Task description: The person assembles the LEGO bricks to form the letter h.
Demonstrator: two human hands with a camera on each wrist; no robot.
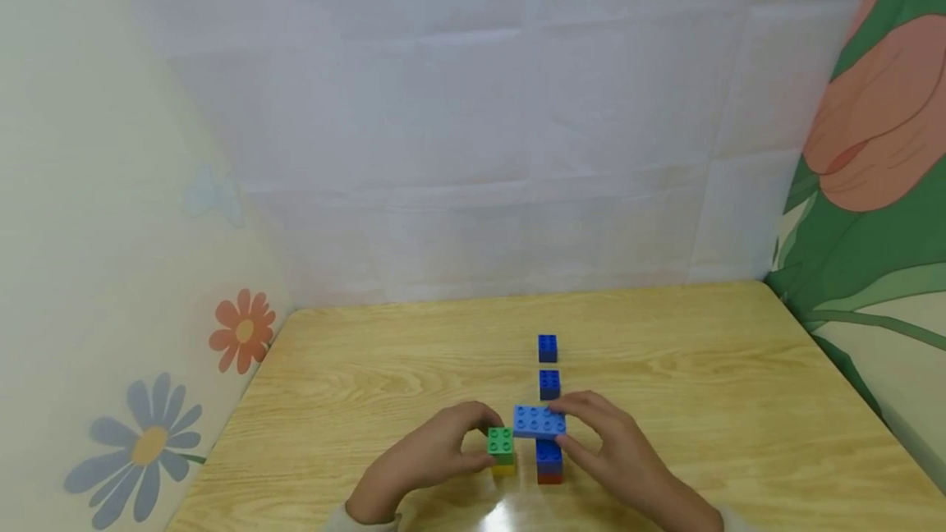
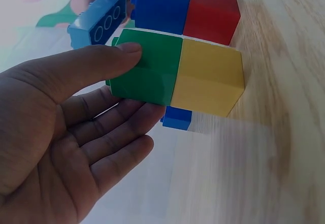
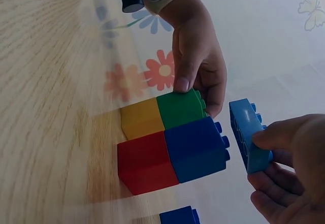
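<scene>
My left hand (image 1: 447, 450) pinches a green toy brick (image 2: 147, 66) between thumb and fingers. That brick sits on a yellow brick (image 2: 208, 76), forming a two-brick stack on the table. Just right of it stands a second stack, a dark blue brick (image 3: 195, 148) on top of a red brick (image 3: 146, 163). My right hand (image 1: 617, 450) pinches the right end of a long light blue brick (image 1: 538, 422), its studs facing up. In the right wrist view this brick hangs apart above the studs of both stacks, with its hollow underside toward them.
Farther back on the wood-grain table (image 1: 384, 360), two small dark blue bricks stand in line, a nearer one (image 1: 549, 384) and a farther one (image 1: 547, 347). A white cloth (image 1: 473, 146) hangs behind the table, and flower-printed cloths flank it on both sides.
</scene>
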